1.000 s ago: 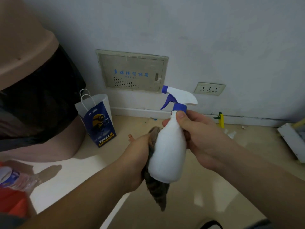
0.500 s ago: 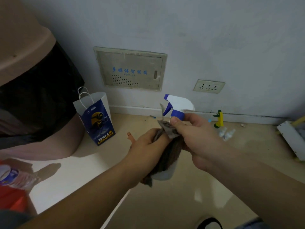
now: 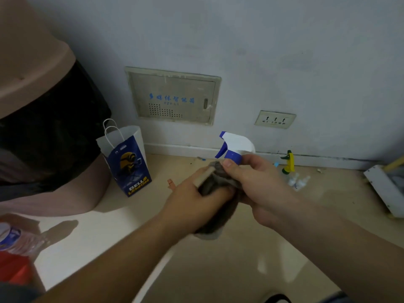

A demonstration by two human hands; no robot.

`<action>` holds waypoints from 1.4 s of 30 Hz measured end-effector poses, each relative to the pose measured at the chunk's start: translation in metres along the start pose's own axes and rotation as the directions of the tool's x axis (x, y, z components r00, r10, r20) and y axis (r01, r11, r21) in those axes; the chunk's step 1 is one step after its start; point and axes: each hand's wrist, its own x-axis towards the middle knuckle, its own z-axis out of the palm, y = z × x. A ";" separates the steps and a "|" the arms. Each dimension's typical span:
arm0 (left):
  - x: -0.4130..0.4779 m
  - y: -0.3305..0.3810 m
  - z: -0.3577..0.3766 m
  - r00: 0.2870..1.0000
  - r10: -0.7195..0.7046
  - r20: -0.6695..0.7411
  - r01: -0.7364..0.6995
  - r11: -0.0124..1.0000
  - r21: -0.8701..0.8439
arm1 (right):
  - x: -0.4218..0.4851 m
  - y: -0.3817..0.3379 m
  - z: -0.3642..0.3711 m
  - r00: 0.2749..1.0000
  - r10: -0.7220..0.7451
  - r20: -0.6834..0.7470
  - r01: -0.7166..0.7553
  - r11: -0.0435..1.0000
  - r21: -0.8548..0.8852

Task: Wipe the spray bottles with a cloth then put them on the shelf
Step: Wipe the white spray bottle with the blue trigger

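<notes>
A white spray bottle [image 3: 237, 143] with a blue trigger and collar is held upright in mid-air in front of me. My right hand [image 3: 260, 189] grips it around the neck and upper body. A grey-brown cloth [image 3: 215, 189] is wrapped around the bottle's body and hides nearly all of it. My left hand [image 3: 196, 200] holds the cloth against the bottle from the left. Only the spray head and a bit of the white base [image 3: 209, 236] show.
A blue and white paper bag [image 3: 127, 160] stands on the floor at the left beside a large pink bin [image 3: 43, 106] with a black liner. Small bottles [image 3: 298, 181] and a yellow-green nozzle [image 3: 289, 161] lie by the wall. A white frame [image 3: 384, 189] sits at right, a water bottle [image 3: 15, 239] at lower left.
The cloth has moved from behind the bottle to wrap around its body, covering the white surface. Both hands and the bottle have dropped lower in view.
</notes>
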 end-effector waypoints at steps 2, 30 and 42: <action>0.001 0.008 -0.010 0.956 -0.200 0.217 0.252 0.934 -0.253 | 0.000 -0.002 -0.002 1.000 0.014 0.005 -0.014 1.000 -0.007; -0.008 -0.006 0.002 0.947 -0.312 -0.075 0.277 0.912 -0.301 | 0.006 -0.021 -0.019 0.994 0.047 0.103 -0.062 0.988 0.143; -0.011 0.010 -0.007 0.895 -0.445 0.038 0.356 0.660 -0.661 | 0.004 -0.031 -0.033 0.975 -0.058 0.214 0.020 0.984 0.178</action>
